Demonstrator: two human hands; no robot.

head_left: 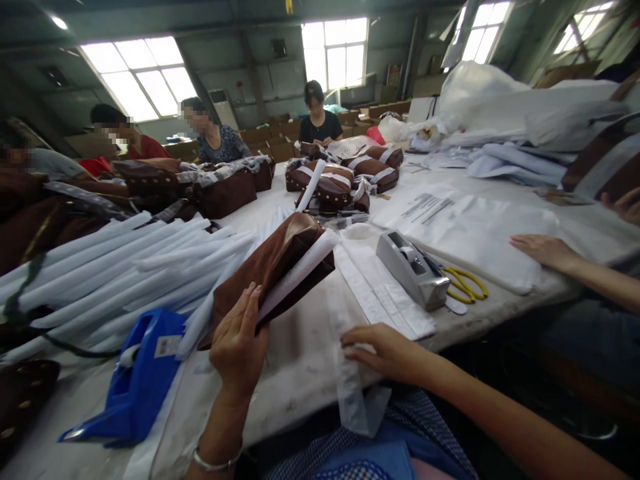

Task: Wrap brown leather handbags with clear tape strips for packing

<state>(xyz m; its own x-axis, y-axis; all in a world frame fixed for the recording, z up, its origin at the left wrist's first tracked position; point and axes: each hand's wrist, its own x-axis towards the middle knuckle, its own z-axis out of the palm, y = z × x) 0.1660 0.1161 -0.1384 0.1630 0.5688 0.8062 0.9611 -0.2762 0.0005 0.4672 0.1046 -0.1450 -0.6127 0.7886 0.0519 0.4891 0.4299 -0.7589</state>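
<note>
My left hand [239, 340] is closed on the edge of a brown leather bag [260, 267], which is tilted with its upper end to the right. A white paper roll [295, 277] lies along the bag's opening, partly inside. At the table's front edge, my right hand [385, 350] pinches a translucent plastic bag [357, 400] that hangs down over the edge. A blue tape dispenser [137, 380] stands left of my left hand. Ahead of my right hand are folded white sheets [385, 293] and a grey tape dispenser [415, 270].
Many white paper rolls [125, 267] lie at the left. Brown bags [330, 180] are piled at the centre back. Yellow-handled scissors [467, 285] lie right of the grey dispenser. A co-worker's hand [543, 250] rests on a printed plastic bag [470, 230]. Other people [320, 123] sit across the table.
</note>
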